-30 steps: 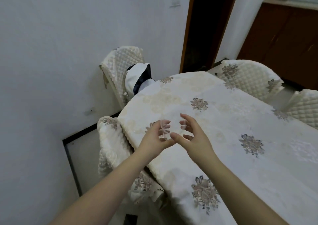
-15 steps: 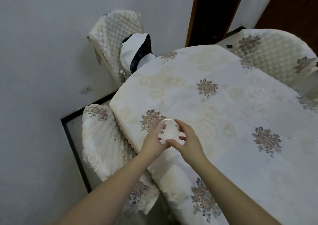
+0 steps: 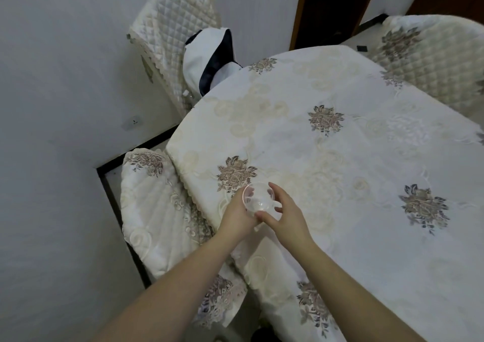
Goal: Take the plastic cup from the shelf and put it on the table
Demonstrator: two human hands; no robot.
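The clear plastic cup (image 3: 258, 197) stands upright with its round mouth facing up toward the camera, its long axis running straight down to the table (image 3: 340, 158) near the table's left edge. Whether its base touches the cloth cannot be told. The left hand (image 3: 237, 217) wraps its fingers around the cup's left and near side, gripping it; the right hand (image 3: 285, 212) is half open, thumb tip against the near rim and fingers spread loosely beside the right wall (not closed on it). The cup is thin, transparent and faintly pink at the rim. A glossy cream tablecloth (image 3: 379, 237) with embroidered brown-grey flower clusters covers the rounded table. Quilted, lace-edged covers dress the chairs: one (image 3: 157, 210) just left of the cup, one (image 3: 178, 27) at the far left holding a white and dark garment (image 3: 209, 53). Compared with half a second ago, the cup sits slightly lower and the right fingers have loosened.
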